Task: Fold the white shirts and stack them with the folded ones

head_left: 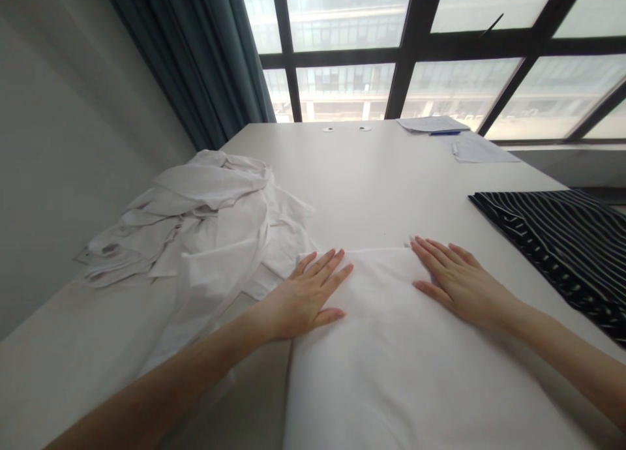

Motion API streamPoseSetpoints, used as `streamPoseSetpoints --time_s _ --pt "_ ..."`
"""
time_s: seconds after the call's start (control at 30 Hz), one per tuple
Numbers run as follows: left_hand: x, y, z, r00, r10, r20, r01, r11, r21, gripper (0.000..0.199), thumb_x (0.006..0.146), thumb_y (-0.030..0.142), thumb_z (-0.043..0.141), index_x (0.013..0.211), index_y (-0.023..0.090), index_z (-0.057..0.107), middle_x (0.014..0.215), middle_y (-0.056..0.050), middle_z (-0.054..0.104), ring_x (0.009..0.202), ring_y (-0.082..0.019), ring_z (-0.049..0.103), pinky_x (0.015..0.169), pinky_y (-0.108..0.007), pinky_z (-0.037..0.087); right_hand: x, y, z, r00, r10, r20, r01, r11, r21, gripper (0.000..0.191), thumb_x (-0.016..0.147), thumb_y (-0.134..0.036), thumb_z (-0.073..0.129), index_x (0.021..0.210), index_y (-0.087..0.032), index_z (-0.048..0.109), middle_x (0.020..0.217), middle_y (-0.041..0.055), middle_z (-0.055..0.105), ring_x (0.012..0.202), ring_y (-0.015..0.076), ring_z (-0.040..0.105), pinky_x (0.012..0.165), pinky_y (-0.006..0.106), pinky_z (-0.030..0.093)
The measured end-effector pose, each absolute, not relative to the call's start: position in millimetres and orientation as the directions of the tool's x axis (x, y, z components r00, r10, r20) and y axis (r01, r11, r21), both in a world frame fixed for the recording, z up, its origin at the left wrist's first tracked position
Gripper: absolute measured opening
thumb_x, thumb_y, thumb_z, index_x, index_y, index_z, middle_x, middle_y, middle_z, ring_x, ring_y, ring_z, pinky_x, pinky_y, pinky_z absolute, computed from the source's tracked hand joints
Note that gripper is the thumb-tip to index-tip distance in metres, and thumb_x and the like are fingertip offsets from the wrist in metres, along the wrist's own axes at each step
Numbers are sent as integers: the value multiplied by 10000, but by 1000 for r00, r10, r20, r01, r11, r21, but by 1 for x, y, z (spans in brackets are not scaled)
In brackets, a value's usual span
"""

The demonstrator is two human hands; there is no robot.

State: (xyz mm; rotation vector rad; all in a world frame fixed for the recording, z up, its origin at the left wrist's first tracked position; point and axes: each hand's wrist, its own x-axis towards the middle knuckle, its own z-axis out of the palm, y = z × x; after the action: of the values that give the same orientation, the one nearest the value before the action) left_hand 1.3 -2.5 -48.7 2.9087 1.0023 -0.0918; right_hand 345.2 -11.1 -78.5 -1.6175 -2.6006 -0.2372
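Note:
A white cloth [391,359] lies spread on the white table, its far edge running straight between my two hands. My left hand [306,293] rests on its far left corner, fingers apart and palm down. On the far right corner lies my right hand [452,277], flat, with the thumb held away from the fingers. Neither hand grips anything. Beside my left hand is a crumpled heap of white fabric [225,209], part of which trails toward the near edge under my left forearm.
Black-and-white striped fabric [562,241] lies at the right side of the table [372,176]. Papers [430,124] and a blue pen [445,133] are at the far right. Behind the table stand a window and a dark teal curtain [205,59]; a wall is at the left.

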Motion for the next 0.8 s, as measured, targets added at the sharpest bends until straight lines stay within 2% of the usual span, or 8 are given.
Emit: streamPoseSetpoints --time_s 0.1,0.23,0.37,0.5,0.63,0.7,0.8 --pt "-1 -3 -50 784 617 -72 621 -783 43 688 993 546 362 1554 196 172 1625 -147 120 1506 -267 74 1190 -464 97 356 -11 -81 -400 905 143 916 392 79 759 964 -616 233 1579 -188 115 1544 126 382 1418 281 352 1127 523 309" --pt "-8 -3 -51 761 645 -73 648 -761 35 716 980 585 357 1559 208 169 1625 -151 112 1506 -280 68 1186 -494 82 366 -13 -84 -316 941 124 948 318 -1 775 938 -629 292 1542 -144 257 1551 158 360 1419 295 348 1137 493 310" --pt "-15 -2 -52 727 685 -51 687 -726 39 735 978 616 304 1560 191 158 1621 -150 142 1503 -279 106 1180 -516 94 373 -9 -82 -258 959 117 943 276 -187 752 895 -637 412 1479 -164 380 1521 161 411 1392 309 388 1133 487 326" --pt "-20 4 -56 714 699 19 698 -714 47 689 1002 579 255 1546 159 205 1599 -143 246 1493 -254 169 1187 -502 93 377 -1 -69 -242 962 129 865 274 -420 669 831 -629 540 1347 -204 534 1394 140 549 1302 312 489 1107 460 370" --pt "-24 16 -61 680 722 129 717 -691 91 575 1017 500 304 1494 180 328 1519 -124 420 1457 -249 272 1181 -489 154 375 6 -47 -120 989 87 805 148 -574 612 728 -636 663 1185 -229 651 1149 114 671 1013 317 637 900 459 508" --pt "-27 23 -63 644 743 182 730 -668 145 494 1016 458 335 1409 176 438 1424 -120 521 1412 -253 350 1163 -482 215 372 8 -33 -115 993 -24 751 72 -656 555 699 -629 703 1083 -229 689 994 85 695 848 277 653 745 408 534" --pt "-30 33 -64 557 788 262 746 -613 259 388 999 435 379 1222 182 571 1248 -112 600 1277 -248 485 1100 -451 327 368 6 -12 -162 965 -207 611 -67 -789 462 688 -587 741 957 -218 670 769 29 670 677 214 628 572 316 492"
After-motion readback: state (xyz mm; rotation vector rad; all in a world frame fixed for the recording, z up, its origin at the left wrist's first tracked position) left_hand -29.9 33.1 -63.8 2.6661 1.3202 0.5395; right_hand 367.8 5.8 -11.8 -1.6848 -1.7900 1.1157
